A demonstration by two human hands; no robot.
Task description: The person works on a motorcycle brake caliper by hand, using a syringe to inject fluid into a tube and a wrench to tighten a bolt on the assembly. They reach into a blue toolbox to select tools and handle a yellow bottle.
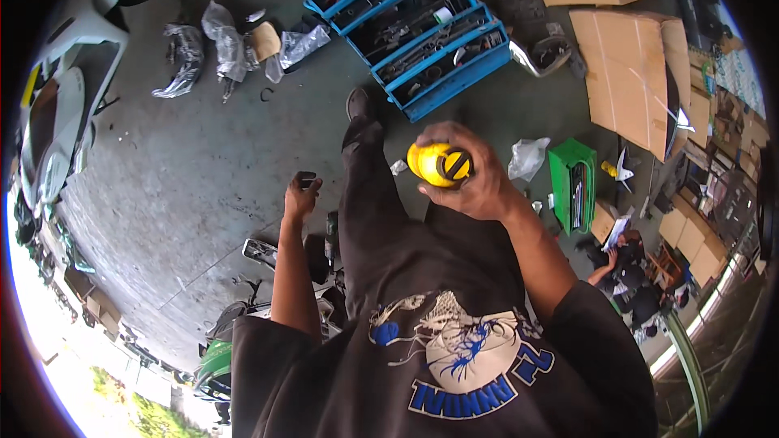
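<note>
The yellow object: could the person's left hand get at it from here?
Probably yes: the left hand looks empty, and nothing visible blocks the space between it and the yellow object, though the right hand grips part of it.

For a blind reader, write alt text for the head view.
A person's right hand grips a rounded yellow object; the left hand hangs apart from it. Nearby are an open blue toolbox, a green box and cardboard boxes.

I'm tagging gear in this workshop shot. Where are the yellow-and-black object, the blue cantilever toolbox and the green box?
Yellow-and-black object [428, 164]: head view, on its yellow body.
Blue cantilever toolbox [459, 81]: head view, on its long outer wall.
Green box [561, 182]: head view, on its left wall.
</note>
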